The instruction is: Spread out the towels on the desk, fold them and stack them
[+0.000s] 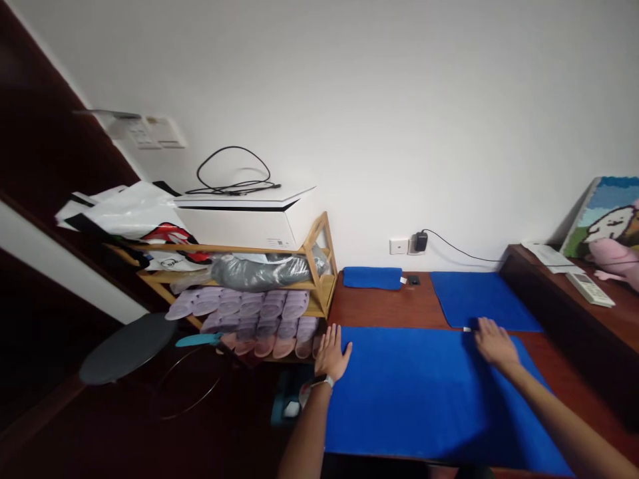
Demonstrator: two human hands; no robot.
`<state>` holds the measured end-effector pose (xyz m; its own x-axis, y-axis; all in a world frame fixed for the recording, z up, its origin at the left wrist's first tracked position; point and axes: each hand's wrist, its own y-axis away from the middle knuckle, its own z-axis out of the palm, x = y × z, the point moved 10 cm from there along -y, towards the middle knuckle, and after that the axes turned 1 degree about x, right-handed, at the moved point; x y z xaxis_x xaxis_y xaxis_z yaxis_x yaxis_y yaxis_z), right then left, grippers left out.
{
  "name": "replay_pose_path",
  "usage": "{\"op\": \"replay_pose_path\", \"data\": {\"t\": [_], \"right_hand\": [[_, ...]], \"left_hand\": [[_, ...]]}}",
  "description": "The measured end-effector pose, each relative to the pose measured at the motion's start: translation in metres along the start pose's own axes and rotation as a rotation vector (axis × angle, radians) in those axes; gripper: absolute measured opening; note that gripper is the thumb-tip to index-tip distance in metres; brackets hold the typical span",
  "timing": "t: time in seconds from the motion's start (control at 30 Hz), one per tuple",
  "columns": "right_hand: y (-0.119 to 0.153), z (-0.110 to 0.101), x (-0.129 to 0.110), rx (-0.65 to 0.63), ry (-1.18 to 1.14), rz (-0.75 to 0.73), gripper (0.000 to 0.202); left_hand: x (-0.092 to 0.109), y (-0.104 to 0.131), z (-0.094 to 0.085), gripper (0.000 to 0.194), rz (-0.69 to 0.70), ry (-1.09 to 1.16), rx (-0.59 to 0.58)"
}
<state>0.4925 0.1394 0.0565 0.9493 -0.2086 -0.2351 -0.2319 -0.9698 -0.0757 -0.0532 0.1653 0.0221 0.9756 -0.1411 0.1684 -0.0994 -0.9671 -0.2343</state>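
Observation:
A large blue cloth (404, 392) lies spread flat over the front of the reddish-brown table (389, 308). My left hand (332, 354), with a watch on its wrist, rests open at the cloth's upper left corner, fingers stretched out. Near the upper right part of that cloth, my right hand (495, 342) lies palm down with its fingers extended, close to a small white tag (466, 329). Behind it a smaller blue cloth (482, 298) is laid flat. A folded blue cloth (372, 277) sits against the wall at the back left of the table.
Left of the table stands a wooden rack (319, 266) with slippers (239, 303), a white box (239, 219) and a black cable (234, 186). A round stool (127, 347) is farther left. On the right ledge are a remote control (590, 289) and a pink plush toy (616, 259).

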Motion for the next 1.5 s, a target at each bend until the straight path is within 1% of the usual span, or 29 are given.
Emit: {"op": "replay_pose_path", "data": {"t": [0.03,0.1,0.17,0.2,0.23,0.27,0.3,0.33,0.37,0.4,0.43,0.47,0.5,0.53,0.57,0.63,0.77,0.8,0.83,0.87,0.9,0.93,1.0,1.07,1.23,1.33,1.5], "right_hand": [[0.005,0.002,-0.056,0.003,-0.005,-0.088,0.08],[0.023,0.016,-0.174,-0.022,-0.036,-0.266,0.074],[0.05,0.04,-0.283,-0.069,-0.1,-0.417,0.072],[0.064,0.055,-0.329,-0.121,-0.125,-0.482,0.072],[0.077,0.069,-0.366,-0.165,-0.148,-0.528,0.071],[0.086,0.082,-0.393,-0.211,-0.168,-0.55,0.071],[0.093,0.093,-0.411,-0.251,-0.182,-0.556,0.07],[0.096,0.101,-0.419,-0.276,-0.194,-0.559,0.071],[0.097,0.106,-0.42,-0.289,-0.201,-0.563,0.071],[0.095,0.108,-0.413,-0.289,-0.203,-0.568,0.072],[0.091,0.107,-0.4,-0.279,-0.2,-0.572,0.072],[0.086,0.104,-0.38,-0.264,-0.191,-0.568,0.072],[0.079,0.1,-0.354,-0.249,-0.175,-0.554,0.072],[0.073,0.095,-0.322,-0.236,-0.153,-0.525,0.072],[0.065,0.09,-0.285,-0.222,-0.128,-0.486,0.072],[0.051,0.078,-0.2,-0.194,-0.073,-0.393,0.074],[0.027,0.053,-0.006,-0.125,0.026,-0.145,0.075],[0.024,0.048,0.038,-0.106,0.046,-0.072,0.076],[0.021,0.043,0.076,-0.083,0.059,-0.011,0.076],[0.02,0.039,0.106,-0.058,0.063,0.032,0.077],[0.02,0.036,0.127,-0.034,0.061,0.056,0.077],[0.019,0.034,0.139,-0.014,0.054,0.063,0.076],[0.02,0.032,0.146,-0.001,0.039,0.056,0.076],[0.02,0.032,0.142,-0.016,0.033,0.057,0.077],[0.021,0.029,0.135,-0.045,0.031,0.078,0.078],[0.022,0.032,0.137,-0.048,0.045,0.072,0.078],[0.021,0.04,0.145,-0.093,0.129,0.099,0.078]], "left_hand": [[0.001,0.001,-0.001,0.073,-0.002,0.003,-0.001],[0.001,0.001,-0.001,0.072,-0.006,0.007,0.0],[0.0,0.002,-0.002,0.072,-0.004,0.009,0.015],[0.0,0.002,-0.001,0.071,-0.003,0.007,0.023],[-0.002,0.001,0.0,0.069,0.0,0.005,0.028],[-0.003,0.001,0.002,0.068,0.004,0.001,0.027],[-0.004,0.001,0.004,0.066,0.007,-0.003,0.023],[-0.005,0.0,0.007,0.066,0.007,-0.007,0.018],[-0.007,-0.001,0.008,0.065,0.006,-0.011,0.014],[-0.008,-0.001,0.009,0.065,0.005,-0.014,0.013],[-0.008,-0.002,0.01,0.065,0.003,-0.016,0.017],[-0.009,-0.003,0.009,0.066,0.002,-0.016,0.022],[-0.009,-0.004,0.009,0.067,0.004,-0.015,0.027],[-0.009,-0.005,0.008,0.068,0.006,-0.014,0.03],[-0.009,-0.006,0.008,0.069,0.008,-0.013,0.032],[-0.01,-0.008,0.009,0.07,0.011,-0.014,0.036],[-0.018,-0.014,0.014,0.074,0.023,-0.025,0.041],[-0.021,-0.015,0.016,0.074,0.029,-0.029,0.043],[-0.023,-0.017,0.018,0.075,0.039,-0.034,0.041],[-0.025,-0.019,0.02,0.076,0.046,-0.04,0.036],[-0.027,-0.02,0.022,0.076,0.049,-0.046,0.024],[-0.03,-0.021,0.024,0.077,0.046,-0.053,0.007],[-0.033,-0.023,0.026,0.078,0.028,-0.07,-0.032],[-0.034,-0.024,0.024,0.078,0.004,-0.085,-0.062],[-0.027,-0.024,0.016,0.078,-0.011,-0.098,-0.095],[-0.022,-0.022,0.012,0.076,-0.001,-0.103,-0.091],[-0.012,-0.015,0.005,0.069,0.028,-0.083,-0.025]]}}
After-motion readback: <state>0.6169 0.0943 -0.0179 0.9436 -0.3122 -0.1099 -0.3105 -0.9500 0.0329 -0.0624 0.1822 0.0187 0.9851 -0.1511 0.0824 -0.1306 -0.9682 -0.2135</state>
